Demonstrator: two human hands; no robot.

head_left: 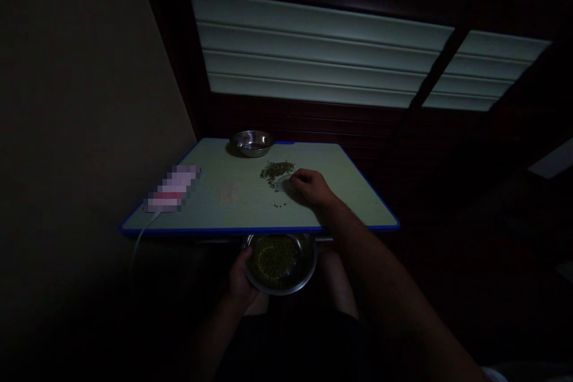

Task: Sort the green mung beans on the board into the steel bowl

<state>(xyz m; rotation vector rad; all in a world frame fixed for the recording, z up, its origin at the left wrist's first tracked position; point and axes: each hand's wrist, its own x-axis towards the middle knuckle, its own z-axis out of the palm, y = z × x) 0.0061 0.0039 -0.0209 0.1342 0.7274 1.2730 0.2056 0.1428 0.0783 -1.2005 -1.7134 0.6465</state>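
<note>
My left hand (240, 280) grips the rim of a steel bowl (308, 268) holding small green seeds, held just below the near edge of the table (215, 215). My right hand (311, 187) rests on the tabletop with fingers curled, touching the near side of a small heap of green seeds (276, 171). A few stray seeds (280, 205) lie closer to the table edge. Whether the curled fingers hold any seeds is hidden.
A second steel bowl (252, 142) stands at the table's far edge. A blurred flat object (172, 188) with a white cable (142, 237) lies on the table's left side. Louvred windows (313, 54) sit behind; a wall stands to the left.
</note>
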